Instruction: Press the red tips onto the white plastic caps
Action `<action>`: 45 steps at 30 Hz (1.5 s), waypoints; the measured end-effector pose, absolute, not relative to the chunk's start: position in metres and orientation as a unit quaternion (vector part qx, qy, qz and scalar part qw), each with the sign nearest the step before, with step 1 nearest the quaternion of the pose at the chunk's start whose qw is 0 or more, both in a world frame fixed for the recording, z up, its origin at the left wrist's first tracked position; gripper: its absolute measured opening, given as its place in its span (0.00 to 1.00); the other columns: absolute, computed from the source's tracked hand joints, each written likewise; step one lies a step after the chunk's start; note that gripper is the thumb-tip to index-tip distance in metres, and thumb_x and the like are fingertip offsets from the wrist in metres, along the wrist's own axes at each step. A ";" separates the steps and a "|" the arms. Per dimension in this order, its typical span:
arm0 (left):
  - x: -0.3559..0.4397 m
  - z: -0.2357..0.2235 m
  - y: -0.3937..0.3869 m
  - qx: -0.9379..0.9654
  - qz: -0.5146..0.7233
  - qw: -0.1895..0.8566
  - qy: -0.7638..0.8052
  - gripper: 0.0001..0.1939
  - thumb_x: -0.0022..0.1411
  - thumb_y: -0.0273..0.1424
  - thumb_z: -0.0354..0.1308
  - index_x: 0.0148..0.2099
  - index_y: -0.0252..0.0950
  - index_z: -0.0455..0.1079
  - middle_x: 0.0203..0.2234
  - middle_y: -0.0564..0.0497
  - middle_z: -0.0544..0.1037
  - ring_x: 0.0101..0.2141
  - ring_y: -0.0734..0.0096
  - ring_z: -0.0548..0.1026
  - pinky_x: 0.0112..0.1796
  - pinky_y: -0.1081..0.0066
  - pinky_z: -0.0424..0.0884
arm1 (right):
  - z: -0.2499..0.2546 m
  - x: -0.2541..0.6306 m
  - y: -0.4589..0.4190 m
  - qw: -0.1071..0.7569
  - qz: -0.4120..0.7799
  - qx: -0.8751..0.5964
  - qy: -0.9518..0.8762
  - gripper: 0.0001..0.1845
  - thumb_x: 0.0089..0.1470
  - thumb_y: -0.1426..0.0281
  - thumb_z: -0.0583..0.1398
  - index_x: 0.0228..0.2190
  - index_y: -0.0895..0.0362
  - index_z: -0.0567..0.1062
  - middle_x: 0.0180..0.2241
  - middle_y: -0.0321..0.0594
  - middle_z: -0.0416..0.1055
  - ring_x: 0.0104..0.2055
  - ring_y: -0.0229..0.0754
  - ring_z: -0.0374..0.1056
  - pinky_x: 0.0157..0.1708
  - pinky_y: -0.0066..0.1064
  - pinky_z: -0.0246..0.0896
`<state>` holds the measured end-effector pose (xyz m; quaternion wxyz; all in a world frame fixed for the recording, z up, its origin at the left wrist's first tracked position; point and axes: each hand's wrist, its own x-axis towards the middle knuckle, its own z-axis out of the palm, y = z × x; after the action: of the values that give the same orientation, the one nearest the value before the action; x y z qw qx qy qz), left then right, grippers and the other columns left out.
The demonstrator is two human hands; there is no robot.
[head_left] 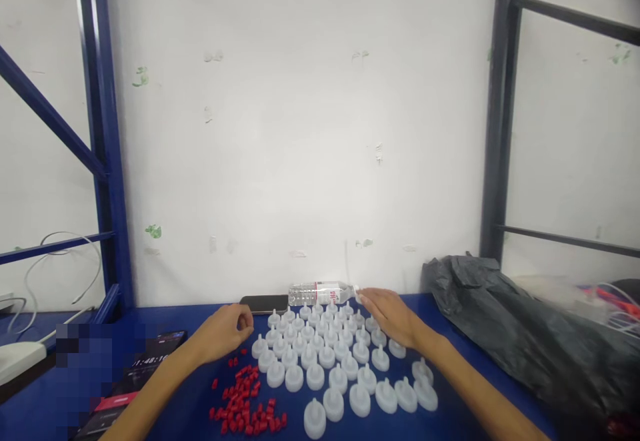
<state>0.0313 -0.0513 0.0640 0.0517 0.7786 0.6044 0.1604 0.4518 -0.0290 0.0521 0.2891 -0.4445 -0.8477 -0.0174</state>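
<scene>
Many white plastic nozzle caps [315, 376] stand with their spouts up on the blue table. My right hand [393, 313] lies open over the far right edge of this group, fingers stretched toward the cap end of a clear plastic bottle [327, 292] lying on its side. At the group's far left edge is my left hand [227, 329], its fingers curled in beside a dark phone [265, 304]. What the curled fingers hold, if anything, is hidden. A loose pile of small red caps [243, 398] lies nearer, to the left of the white ones.
A black plastic bag [490, 321] covers the table's right side. Another phone [150, 361] with a lit screen lies at the left, near a white power strip [23, 361] and cables. Blue metal posts [103, 128] and a white wall [300, 128] bound the back.
</scene>
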 end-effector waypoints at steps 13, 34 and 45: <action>0.108 0.072 -0.096 0.785 0.367 0.059 0.496 0.14 0.69 0.43 0.54 0.44 0.44 0.78 0.36 0.52 0.83 0.32 0.63 0.76 0.35 0.65 0.70 | 0.059 0.387 -0.088 0.319 -0.056 -0.266 -0.908 0.11 0.65 0.71 0.59 0.49 0.50 0.70 0.50 0.40 0.75 0.49 0.48 0.73 0.50 0.41 0.68; 0.139 0.042 -0.109 0.809 0.411 0.095 0.410 0.08 0.69 0.42 0.58 0.40 0.47 0.77 0.32 0.57 0.82 0.28 0.70 0.78 0.28 0.72 0.70 | 0.059 0.383 -0.096 0.332 -0.102 -0.198 -0.917 0.07 0.64 0.74 0.59 0.43 0.51 0.69 0.46 0.42 0.78 0.52 0.49 0.73 0.51 0.43 0.65; 0.137 0.037 -0.106 0.820 0.398 0.055 0.408 0.09 0.71 0.42 0.56 0.45 0.48 0.76 0.35 0.55 0.84 0.29 0.67 0.79 0.29 0.70 0.73 | 0.059 0.377 -0.100 0.340 -0.135 -0.190 -0.911 0.03 0.65 0.71 0.58 0.39 0.51 0.69 0.46 0.42 0.80 0.47 0.47 0.75 0.46 0.41 0.68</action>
<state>0.1371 -0.1056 0.0369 0.0555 0.8197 0.4080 0.3982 0.3775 -0.1004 0.0595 0.3405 -0.1899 -0.9110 -0.1346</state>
